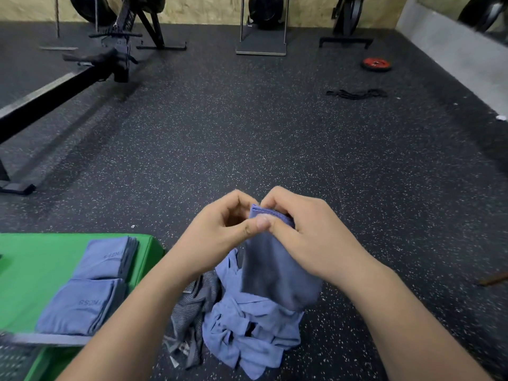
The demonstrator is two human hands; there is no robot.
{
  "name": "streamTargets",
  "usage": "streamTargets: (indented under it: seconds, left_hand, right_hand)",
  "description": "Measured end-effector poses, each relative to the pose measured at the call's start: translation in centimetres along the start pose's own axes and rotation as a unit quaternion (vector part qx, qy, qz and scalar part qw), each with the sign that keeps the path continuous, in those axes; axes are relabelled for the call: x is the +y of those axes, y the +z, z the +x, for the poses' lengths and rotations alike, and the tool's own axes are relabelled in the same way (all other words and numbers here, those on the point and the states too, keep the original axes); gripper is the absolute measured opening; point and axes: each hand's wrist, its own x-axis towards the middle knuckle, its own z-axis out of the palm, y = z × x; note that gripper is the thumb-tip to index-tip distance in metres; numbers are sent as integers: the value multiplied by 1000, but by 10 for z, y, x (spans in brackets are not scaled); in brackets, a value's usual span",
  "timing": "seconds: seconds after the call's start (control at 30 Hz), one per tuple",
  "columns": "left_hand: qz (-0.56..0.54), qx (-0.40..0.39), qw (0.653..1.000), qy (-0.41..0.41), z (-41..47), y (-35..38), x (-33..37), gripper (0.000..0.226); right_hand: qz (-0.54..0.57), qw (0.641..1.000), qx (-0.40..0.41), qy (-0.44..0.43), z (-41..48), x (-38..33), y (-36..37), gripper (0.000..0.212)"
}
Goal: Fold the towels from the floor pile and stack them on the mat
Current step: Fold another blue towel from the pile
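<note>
I hold a blue towel [277,273] up in front of me by its top edge. My left hand [220,235] and my right hand [305,232] both pinch that edge close together, thumbs nearly touching. The towel hangs down over the floor pile [247,336] of crumpled blue and grey striped towels. On the green mat [33,262] at the lower left lie two stacks of folded blue towels, one nearer [79,306] and one farther [110,257].
Dark speckled rubber floor [247,133] spreads ahead. A rowing machine [68,83] stands at the left. A red weight plate [376,64] and a black band [356,94] lie at the far right. Exercise machines stand along the back wall.
</note>
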Motion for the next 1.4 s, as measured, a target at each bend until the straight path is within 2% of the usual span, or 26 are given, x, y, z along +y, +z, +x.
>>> streamTargets:
  seconds: [0.1, 0.27, 0.47, 0.57, 0.77, 0.9, 1.03, 1.07, 1.13, 1.2, 1.23, 1.33, 1.4]
  left_hand:
    - [0, -44, 999, -21, 2, 2, -6, 22]
    - [1, -57, 997, -49, 8, 4, -17, 21]
    - [-7, -62, 995, -77, 11, 11, -35, 41]
    - [15, -60, 996, -58, 11, 15, -38, 47]
    - [111, -35, 993, -23, 8, 13, -36, 40]
    - [211, -32, 977, -19, 6, 8, -29, 39]
    - [287, -39, 956, -42, 11, -18, -27, 25]
    - [276, -36, 959, -58, 11, -25, -27, 28]
    - [143, -7, 986, -87, 10, -38, -24, 34]
    - [-1, 46, 996, -77, 10, -48, -18, 41]
    - [-33, 74, 995, -62, 11, -53, -17, 47]
    - [-55, 132, 990, -22, 12, -62, -11, 57]
    - [2, 140, 990, 0, 10, -63, -9, 40]
  right_hand:
    - [9, 999, 38, -8, -1, 1, -12, 8]
    - [11, 993, 120, 1, -3, 6, -32, 9]
    - [11, 983, 184, -2, -4, 6, -48, 9]
    - [12, 979, 201, -3, -4, 5, -53, 9]
    - [17, 965, 261, 12, -3, 8, -62, 11]
    - [14, 959, 283, 18, -4, 8, -65, 12]
    - [8, 949, 313, 26, -5, 7, -67, 13]
    - [9, 946, 324, 28, -5, 8, -68, 13]
    - [10, 938, 346, 37, -5, 10, -71, 14]
    - [14, 930, 363, 46, -4, 12, -73, 15]
    - [14, 928, 368, 50, -3, 13, -73, 15]
    - [10, 926, 371, 61, -3, 14, -71, 15]
    - [6, 926, 372, 65, -3, 15, -70, 14]
